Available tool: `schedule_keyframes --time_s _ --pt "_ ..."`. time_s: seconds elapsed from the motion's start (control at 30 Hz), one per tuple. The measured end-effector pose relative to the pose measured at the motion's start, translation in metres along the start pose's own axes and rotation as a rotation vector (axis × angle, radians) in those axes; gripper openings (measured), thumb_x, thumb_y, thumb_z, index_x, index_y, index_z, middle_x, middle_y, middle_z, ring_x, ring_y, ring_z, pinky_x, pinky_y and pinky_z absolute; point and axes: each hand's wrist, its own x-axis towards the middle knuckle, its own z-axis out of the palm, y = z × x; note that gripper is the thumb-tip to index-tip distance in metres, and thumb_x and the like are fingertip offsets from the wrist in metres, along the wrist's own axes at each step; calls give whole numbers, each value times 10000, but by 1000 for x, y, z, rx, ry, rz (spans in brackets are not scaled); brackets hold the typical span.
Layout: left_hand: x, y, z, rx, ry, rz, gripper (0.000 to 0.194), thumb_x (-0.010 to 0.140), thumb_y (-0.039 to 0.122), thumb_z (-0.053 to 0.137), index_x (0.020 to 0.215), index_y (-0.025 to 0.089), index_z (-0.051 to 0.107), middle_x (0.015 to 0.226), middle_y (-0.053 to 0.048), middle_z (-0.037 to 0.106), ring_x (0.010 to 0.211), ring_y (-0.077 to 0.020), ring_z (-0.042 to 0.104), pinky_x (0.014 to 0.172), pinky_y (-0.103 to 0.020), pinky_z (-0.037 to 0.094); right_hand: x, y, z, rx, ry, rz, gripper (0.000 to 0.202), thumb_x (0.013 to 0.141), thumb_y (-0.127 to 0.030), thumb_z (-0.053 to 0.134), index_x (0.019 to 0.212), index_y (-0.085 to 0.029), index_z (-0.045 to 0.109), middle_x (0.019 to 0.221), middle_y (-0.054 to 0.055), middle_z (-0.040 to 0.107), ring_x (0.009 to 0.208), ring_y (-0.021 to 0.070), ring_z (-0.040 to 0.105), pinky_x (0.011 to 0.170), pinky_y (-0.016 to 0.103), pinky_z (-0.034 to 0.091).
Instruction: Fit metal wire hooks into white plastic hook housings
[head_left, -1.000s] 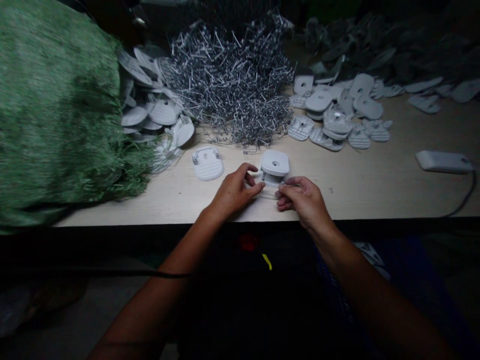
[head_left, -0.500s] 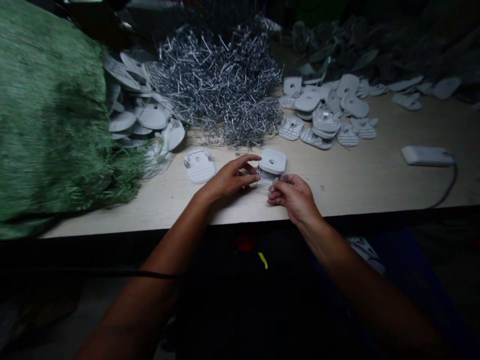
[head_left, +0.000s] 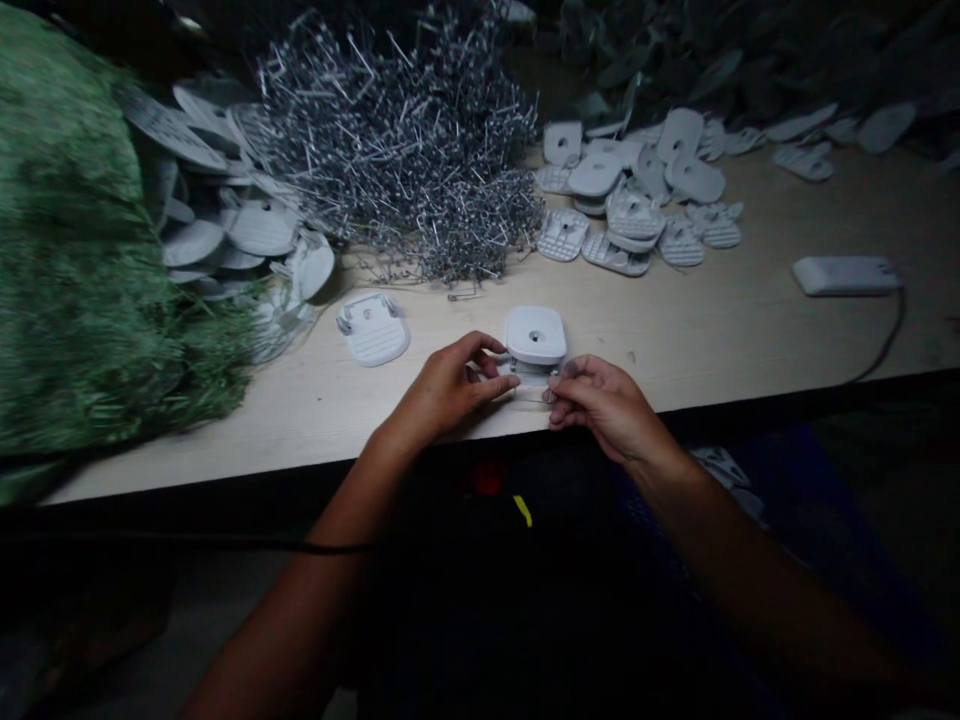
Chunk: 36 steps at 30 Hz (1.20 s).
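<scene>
A white plastic plate [head_left: 535, 340] with rounded corners and a centre hole sits raised over a second, partly hidden white part [head_left: 529, 378] near the table's front edge. My left hand [head_left: 461, 388] is at the left side of this pair, thumb and forefinger curled against it in a loose grip. On the right, the thumb and fingertips of my right hand [head_left: 604, 400] pinch a thin metal wire pin, mostly hidden, at the lower part's right end. Off to the left lies another white plate [head_left: 375, 330] with upright lugs, touched by neither hand.
A large heap of metal wire pins [head_left: 420, 150] lies behind. White plastic parts [head_left: 259, 230] are piled beside a green woven sack [head_left: 67, 250] at left, and more white parts [head_left: 630, 215] spread at back right. A white corded box [head_left: 844, 275] sits at right.
The view has shifted, so table items appear further left. Both hands and the white plates appear slightly lower in the picture. The right hand keeps its pinch at the plates' right end.
</scene>
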Motion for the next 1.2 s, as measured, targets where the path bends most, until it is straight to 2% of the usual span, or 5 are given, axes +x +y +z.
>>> schedule_keyframes --time_s 0.53,0.7,0.87,1.0,1.2 --pt "2 9 10 -319 -143 -231 380 815 447 827 1060 176 719 782 -12 694 506 -111 575 451 -246 512 4 3 2 129 23 -7 419 697 -350 892 880 -206 544 774 13 702 568 144 649 541 256 592" --pt "2 10 10 -81 -72 -110 352 846 467 791 1038 187 697 845 -20 695 677 -142 632 588 -252 510 2 4 -2 169 17 13 412 696 -340 906 844 -199 547 763 16 696 570 144 649 569 268 603" --pt "6 17 2 160 8 4 600 804 448 846 1305 221 608 1072 -61 724 842 -187 684 740 -310 549 1 6 -6 213 -1 49 375 741 -300 898 845 -205 550 778 9 692 596 142 652 613 278 619" --pt "16 19 -7 174 -105 156 551 871 396 788 1383 264 632 1345 -101 681 1055 -224 697 918 -363 564 3 3 -9 254 -30 93 319 776 -241 873 868 -198 570 790 14 687 644 152 673 679 297 644" --pt "24 13 -10 92 -230 227 439 941 327 686 1366 224 653 1332 -97 692 1023 -198 701 935 -347 563 6 -6 -11 328 -27 103 321 761 -140 860 941 -202 602 869 14 714 733 154 706 765 294 665"
